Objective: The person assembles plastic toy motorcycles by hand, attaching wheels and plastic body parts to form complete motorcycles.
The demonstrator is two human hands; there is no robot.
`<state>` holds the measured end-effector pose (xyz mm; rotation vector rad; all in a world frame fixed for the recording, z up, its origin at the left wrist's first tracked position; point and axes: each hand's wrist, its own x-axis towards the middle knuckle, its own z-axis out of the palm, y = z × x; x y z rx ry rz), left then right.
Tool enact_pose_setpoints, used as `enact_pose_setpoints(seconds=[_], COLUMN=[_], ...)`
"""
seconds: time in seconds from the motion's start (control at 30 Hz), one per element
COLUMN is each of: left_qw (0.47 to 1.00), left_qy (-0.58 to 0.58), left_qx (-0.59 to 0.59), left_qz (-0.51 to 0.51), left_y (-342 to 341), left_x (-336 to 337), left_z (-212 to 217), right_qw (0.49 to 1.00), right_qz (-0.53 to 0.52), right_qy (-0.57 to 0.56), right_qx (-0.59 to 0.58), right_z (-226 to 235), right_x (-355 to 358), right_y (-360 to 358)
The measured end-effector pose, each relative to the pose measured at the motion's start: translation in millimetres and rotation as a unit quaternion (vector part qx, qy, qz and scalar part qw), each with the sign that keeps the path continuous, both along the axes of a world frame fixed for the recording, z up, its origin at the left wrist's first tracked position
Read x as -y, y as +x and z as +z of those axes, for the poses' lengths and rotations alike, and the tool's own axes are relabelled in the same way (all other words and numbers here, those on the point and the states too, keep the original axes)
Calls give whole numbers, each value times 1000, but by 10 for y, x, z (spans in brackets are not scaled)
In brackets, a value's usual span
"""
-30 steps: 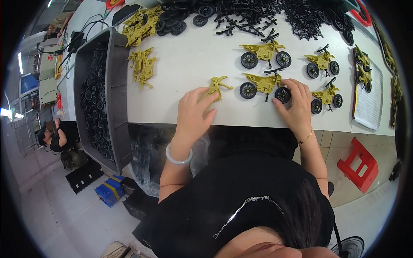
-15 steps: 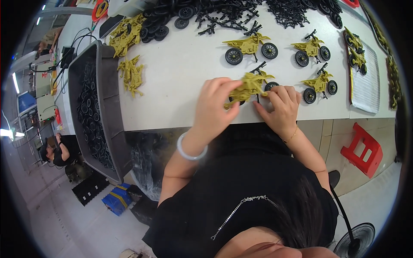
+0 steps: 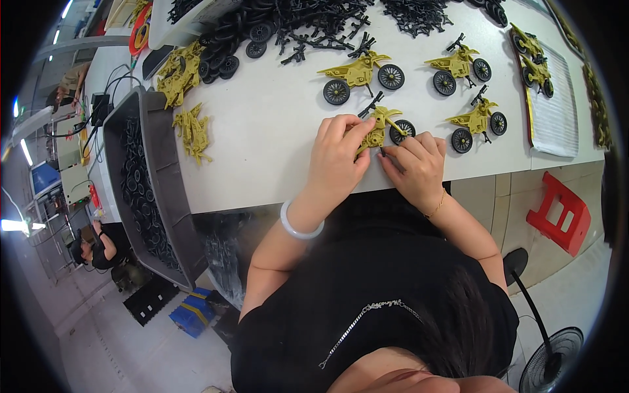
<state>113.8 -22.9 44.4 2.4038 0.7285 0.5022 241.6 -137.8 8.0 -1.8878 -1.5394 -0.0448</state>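
My left hand point(image 3: 335, 156) is closed around the yellow body of a toy motorcycle point(image 3: 379, 128), covering its rear part. A black spoked wheel point(image 3: 402, 132) shows at its right end, and black handlebars point(image 3: 371, 105) lie just behind it. My right hand point(image 3: 417, 159) is at the underside of the body, its thumb and fingers pinching a small black kickstand point(image 3: 383, 152), mostly hidden. Three similar motorcycles stand close by: one behind point(image 3: 357, 74), one at the back right point(image 3: 457, 67) and one to the right point(image 3: 477, 120), each with two black wheels and handlebars.
A grey bin point(image 3: 171, 170) of black wheels stands at the left table edge. Nearby lie yellow bodies point(image 3: 192, 133), loose wheels point(image 3: 228, 67) and a heap of handlebars point(image 3: 321, 23). On the right, a tray point(image 3: 555, 124) holds finished-looking motorcycles. A red stool point(image 3: 560, 213) stands below.
The view has shifted slightly. The yellow body has been tilted and lowered between my hands, and my left fingers now wrap its rear. My right hand stays at the underside.
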Motion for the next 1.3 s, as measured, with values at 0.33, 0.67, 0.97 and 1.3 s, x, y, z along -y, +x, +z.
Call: enact_pose_setpoints(seconds=[0.33, 0.67, 0.97, 1.3], left_qw=[953, 711, 725, 670], left_qy=[-281, -674, -647, -693], left_qx=[30, 192, 216, 250], left_qz=[107, 59, 91, 94], left_y=[-53, -295, -292, -310], left_x=[37, 92, 226, 296], left_z=[36, 225, 129, 113], right_qw=[999, 985, 990, 978], right_qz=[-2, 89, 119, 163], right_qy=[47, 144, 49, 75], right_qx=[-10, 45, -59, -108], right_z=[10, 277, 461, 451], right_x=[2, 48, 18, 5], right_y=[26, 51, 68, 179])
